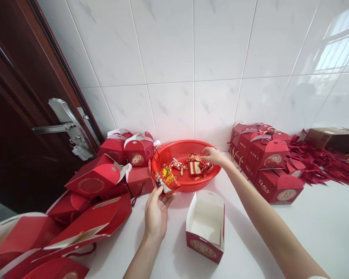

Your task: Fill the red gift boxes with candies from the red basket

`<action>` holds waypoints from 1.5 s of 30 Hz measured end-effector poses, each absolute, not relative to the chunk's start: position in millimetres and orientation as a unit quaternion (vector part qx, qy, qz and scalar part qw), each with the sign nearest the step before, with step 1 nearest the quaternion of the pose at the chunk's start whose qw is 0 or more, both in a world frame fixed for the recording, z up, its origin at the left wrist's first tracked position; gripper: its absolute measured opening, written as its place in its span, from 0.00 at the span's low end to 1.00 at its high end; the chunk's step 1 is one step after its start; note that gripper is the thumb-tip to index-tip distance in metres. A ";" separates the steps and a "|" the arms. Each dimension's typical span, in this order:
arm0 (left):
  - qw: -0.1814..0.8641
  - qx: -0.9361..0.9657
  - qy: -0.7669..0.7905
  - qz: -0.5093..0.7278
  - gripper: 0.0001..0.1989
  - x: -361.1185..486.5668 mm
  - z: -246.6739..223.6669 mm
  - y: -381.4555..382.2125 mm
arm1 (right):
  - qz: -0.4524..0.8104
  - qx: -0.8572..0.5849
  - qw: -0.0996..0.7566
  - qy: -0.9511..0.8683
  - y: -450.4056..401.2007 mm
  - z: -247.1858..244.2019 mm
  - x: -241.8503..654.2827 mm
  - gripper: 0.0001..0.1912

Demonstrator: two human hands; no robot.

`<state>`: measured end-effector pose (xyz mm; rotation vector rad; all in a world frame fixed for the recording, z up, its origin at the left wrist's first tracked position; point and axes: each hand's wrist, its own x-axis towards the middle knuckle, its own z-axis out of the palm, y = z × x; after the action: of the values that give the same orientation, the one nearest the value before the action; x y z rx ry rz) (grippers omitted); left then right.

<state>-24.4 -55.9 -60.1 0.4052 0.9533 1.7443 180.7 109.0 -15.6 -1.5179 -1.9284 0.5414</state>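
My left hand (158, 207) holds a shiny red snack packet (166, 179) at the basket's near left edge, fingers closed on its lower part. Inside the red plastic basket (183, 186) lie several small red wrapped sweets (178, 164) and a red-and-cream packet (194, 167). My right hand (213, 155) reaches over the basket's right side, fingertips down at the wrapped sweets; whether it grips one is too small to tell. An open red box (205, 248) with a pale inside stands upright on the white table, in front of the basket.
Red boxes (94, 182) are piled at the left, some with open flaps. Closed red boxes (279, 184) are stacked at the right, beside dark red ribbons (322, 162) and a brown cardboard box (334, 139). A tiled wall (171, 104) stands behind, a dark door (14, 97) at left.
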 end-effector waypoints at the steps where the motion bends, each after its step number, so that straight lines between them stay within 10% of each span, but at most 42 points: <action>1: 0.534 0.164 0.402 0.726 0.12 -23.9 -61.0 -55.8 | 0.199 -0.578 0.283 -0.739 114.7 -15.9 178.3 0.09; 12: 0.534 0.230 0.419 0.698 0.16 -23.0 -75.8 -54.0 | 0.188 -0.574 0.034 -0.796 130.2 -32.0 165.8 0.25; 18: 0.526 0.275 0.421 0.686 0.12 -20.5 -78.9 -56.5 | 0.176 -0.546 0.003 -0.819 112.4 -36.6 170.0 0.13; 45: 0.645 0.234 0.326 0.650 0.07 -6.6 -5.8 -12.7 | 0.384 -0.437 0.368 -0.726 110.7 -43.2 191.1 0.27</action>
<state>-6.6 -12.7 -5.8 0.5319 0.7432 1.4806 191.1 110.7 -43.2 -1.1219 -1.8637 0.9872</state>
